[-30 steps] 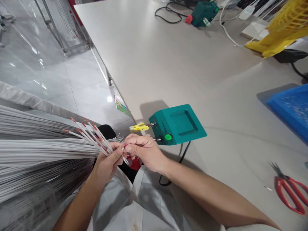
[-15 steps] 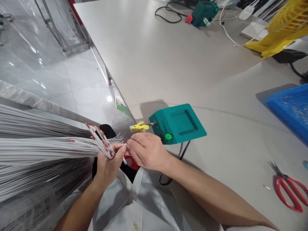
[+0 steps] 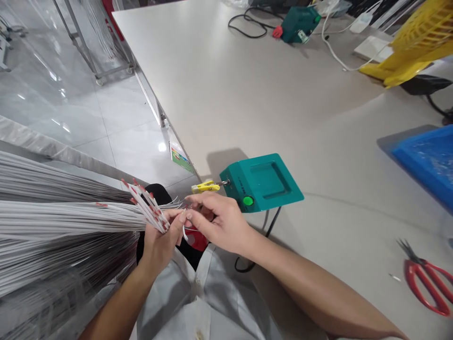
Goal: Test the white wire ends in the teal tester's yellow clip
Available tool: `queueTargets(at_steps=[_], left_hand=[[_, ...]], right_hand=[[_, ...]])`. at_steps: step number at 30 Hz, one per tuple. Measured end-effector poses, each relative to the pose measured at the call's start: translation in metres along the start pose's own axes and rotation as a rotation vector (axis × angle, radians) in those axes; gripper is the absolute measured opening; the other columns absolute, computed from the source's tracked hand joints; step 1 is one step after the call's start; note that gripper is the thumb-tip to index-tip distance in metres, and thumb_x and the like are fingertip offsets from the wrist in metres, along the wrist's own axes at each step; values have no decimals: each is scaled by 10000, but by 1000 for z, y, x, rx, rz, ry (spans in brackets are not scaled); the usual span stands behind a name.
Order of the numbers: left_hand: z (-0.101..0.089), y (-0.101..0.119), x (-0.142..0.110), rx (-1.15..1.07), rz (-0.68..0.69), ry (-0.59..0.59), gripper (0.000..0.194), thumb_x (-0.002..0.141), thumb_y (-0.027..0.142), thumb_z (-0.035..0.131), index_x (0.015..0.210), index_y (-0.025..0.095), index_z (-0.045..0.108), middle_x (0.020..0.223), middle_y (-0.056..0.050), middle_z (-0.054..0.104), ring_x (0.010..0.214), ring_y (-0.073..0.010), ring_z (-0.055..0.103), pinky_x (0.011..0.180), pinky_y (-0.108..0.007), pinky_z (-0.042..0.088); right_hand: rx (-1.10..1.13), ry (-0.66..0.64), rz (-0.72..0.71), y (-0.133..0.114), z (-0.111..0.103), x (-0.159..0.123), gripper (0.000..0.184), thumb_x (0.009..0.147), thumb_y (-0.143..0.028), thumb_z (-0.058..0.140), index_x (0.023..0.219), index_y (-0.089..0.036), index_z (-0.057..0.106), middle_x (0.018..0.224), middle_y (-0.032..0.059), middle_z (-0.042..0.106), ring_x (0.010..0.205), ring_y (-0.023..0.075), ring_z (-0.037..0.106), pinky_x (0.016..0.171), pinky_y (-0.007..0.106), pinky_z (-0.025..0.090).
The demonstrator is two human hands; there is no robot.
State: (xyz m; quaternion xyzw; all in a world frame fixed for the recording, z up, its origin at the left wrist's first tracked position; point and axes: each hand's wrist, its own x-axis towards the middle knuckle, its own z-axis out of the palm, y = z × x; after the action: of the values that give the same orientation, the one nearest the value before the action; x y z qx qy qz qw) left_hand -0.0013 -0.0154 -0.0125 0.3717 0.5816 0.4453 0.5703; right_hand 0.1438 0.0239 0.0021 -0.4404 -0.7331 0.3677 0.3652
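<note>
My left hand [image 3: 161, 243] is closed around short white wire ends with red tips [image 3: 150, 208], which stick up at a slant from between thumb and fingers. These lie against a thick bundle of long white wires [image 3: 71, 217] running in from the left. A short white wire end hangs below my left fingertips. Close by on the right is my right hand [image 3: 224, 222], its thumb and index finger apart. The thumb tip is at my left thumb, and its other fingers are partly hidden. Just beyond, a yellow clip [image 3: 205, 187] sits on the metal post of a green device [image 3: 262, 182].
Red-handled scissors [image 3: 424, 281] lie at the table's right, near a blue tray [image 3: 428, 160]. A yellow fan [image 3: 417, 42] and another green device [image 3: 300, 23] with cables stand at the back. The table edge [image 3: 152, 89] runs to my left. A wheeled metal rack [image 3: 85, 52] stands beyond.
My right hand's fingers were closed together at my left fingertips; now its thumb and index finger have parted. My left hand keeps its hold on the wires.
</note>
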Motion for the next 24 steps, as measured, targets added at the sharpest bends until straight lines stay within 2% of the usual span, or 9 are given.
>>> queueTargets(at_steps=[3,7,9,11,14,17,19,21,24], left_hand=[[2,2,1,-1,24,-31,187,733,319,617,693,136,612,389,70,409,363,-52,337,367,-183,257],[2,-1,1,-47,52,-28,188,706,319,643,725,133,622,432,58,442,385,-57,357,376,-185,274],[1,-3,1,-6,62,-19,155,742,292,619,735,137,632,441,57,439,401,-57,359,391,-184,283],[-1,-5,0,7,80,-1,129,781,264,586,754,148,633,482,48,484,409,-53,363,400,-184,288],[-3,-7,0,-84,96,27,91,804,243,565,792,174,624,654,23,595,431,-42,385,404,-181,297],[-4,-7,0,-116,95,43,79,803,236,570,817,180,624,709,17,613,444,-40,394,406,-179,302],[-5,-6,0,-86,94,30,106,802,252,571,826,166,629,665,15,597,438,-44,394,403,-183,301],[-5,-5,0,-37,84,7,139,799,277,573,817,152,632,547,35,532,422,-52,387,400,-186,298],[-3,-4,0,33,65,-22,164,772,301,597,773,143,638,439,62,439,393,-57,366,387,-187,290]], right_hand=[[40,-16,-8,3,4,0,154,765,-291,599,817,-154,646,755,53,657,558,112,555,517,232,447],[39,-17,6,4,5,1,214,694,-319,674,823,-151,648,757,50,648,581,118,548,529,236,443],[53,-25,-13,3,5,2,98,765,-248,600,774,-160,642,735,41,647,645,126,571,597,240,452],[62,-29,-17,2,6,2,165,822,-161,494,721,-168,624,691,28,640,665,123,576,640,243,448],[-28,-17,53,0,7,2,176,820,-147,472,701,-168,600,652,25,615,628,132,558,594,251,431],[-41,24,106,-1,7,0,170,828,-190,466,718,-165,593,664,32,601,598,131,548,544,246,429],[22,59,110,-1,7,-1,131,820,-240,502,799,-163,607,747,44,620,583,121,549,515,237,440],[72,54,85,-1,7,0,167,782,-287,573,893,-171,618,845,55,634,588,116,559,512,237,459],[90,4,1,1,6,1,114,795,-257,567,849,-189,643,828,47,645,680,132,590,615,259,489]])
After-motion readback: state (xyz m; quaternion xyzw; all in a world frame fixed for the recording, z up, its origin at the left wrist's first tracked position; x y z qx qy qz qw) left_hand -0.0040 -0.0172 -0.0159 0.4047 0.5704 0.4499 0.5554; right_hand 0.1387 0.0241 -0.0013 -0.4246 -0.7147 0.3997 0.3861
